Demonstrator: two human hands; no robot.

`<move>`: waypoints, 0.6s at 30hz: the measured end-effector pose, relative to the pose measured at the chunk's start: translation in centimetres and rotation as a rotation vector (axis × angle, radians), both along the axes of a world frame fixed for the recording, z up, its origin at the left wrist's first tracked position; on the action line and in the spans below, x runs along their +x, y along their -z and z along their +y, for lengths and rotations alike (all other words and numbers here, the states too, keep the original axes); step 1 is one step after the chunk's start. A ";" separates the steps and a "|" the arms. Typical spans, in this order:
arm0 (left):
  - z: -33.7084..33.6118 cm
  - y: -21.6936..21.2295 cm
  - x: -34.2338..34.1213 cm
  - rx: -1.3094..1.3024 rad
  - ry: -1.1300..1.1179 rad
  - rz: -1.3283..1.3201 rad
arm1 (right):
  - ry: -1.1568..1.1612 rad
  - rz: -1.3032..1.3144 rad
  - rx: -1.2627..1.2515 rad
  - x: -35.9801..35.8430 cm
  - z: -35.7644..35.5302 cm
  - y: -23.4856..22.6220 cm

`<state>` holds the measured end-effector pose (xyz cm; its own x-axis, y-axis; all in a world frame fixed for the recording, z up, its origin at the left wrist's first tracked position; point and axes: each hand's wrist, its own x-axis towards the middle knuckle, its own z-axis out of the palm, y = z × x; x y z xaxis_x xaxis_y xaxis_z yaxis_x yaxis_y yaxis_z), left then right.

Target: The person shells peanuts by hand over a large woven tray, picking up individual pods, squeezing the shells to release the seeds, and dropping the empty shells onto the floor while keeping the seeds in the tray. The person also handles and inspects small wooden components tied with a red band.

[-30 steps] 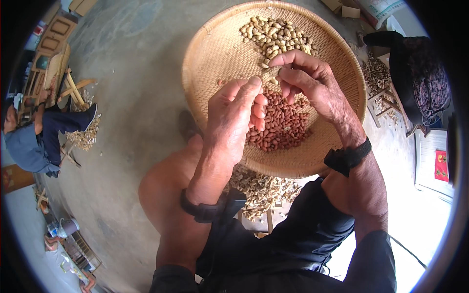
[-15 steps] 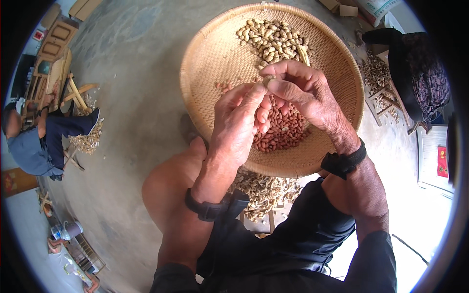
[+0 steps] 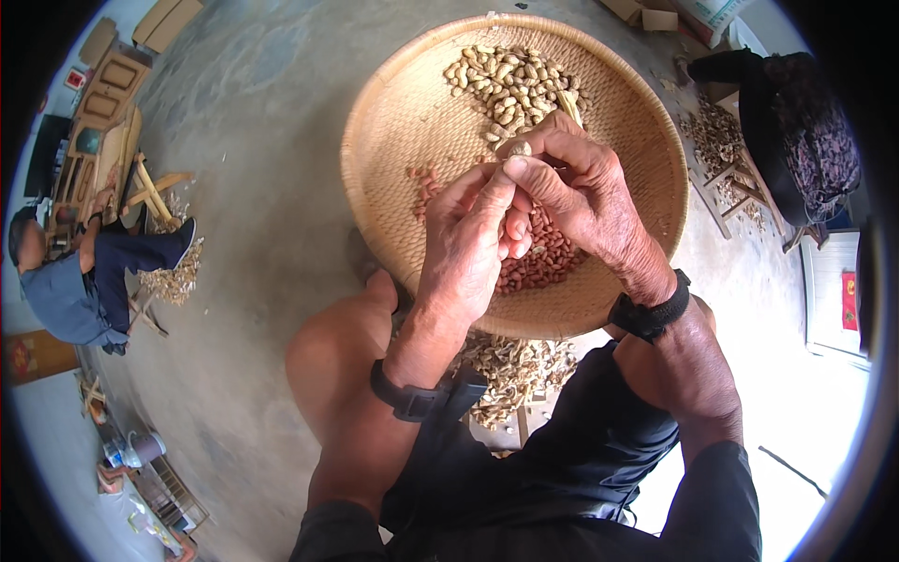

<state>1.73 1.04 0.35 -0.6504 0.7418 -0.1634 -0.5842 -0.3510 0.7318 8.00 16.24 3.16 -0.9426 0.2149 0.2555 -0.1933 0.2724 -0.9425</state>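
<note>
- As the left hand [image 3: 465, 239] and right hand [image 3: 588, 187], apart a second ago, meet over a round woven basket [image 3: 398, 131], the right clamps a peanut [image 3: 521, 148] between thumb and finger.
- The left sits thumb to thumb with it; whether it grips too cannot be told.
- Both hands now attend one nut, between unshelled peanuts [image 3: 510, 80] beyond and red kernels [image 3: 543, 267] nearer.

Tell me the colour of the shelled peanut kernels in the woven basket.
Reddish-brown; the shelled peanut kernels show best in the head view.
</note>
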 end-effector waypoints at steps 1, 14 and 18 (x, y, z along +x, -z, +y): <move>0.0 0.1 0.0 -0.001 0.003 0.000 | 0.005 0.009 0.041 0.0 0.3 0.1; 0.4 -1.3 0.5 -0.038 -0.087 0.035 | 0.058 0.008 0.292 0.8 -0.2 -0.8; 0.6 -1.2 0.6 -0.024 -0.046 0.008 | 0.056 0.126 0.441 0.6 0.5 -0.1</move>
<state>2.35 1.64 1.58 -0.6852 0.7070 -0.1752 -0.5617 -0.3598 0.7450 8.61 16.77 3.27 -0.8884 0.1099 0.4457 -0.2722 0.6557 -0.7043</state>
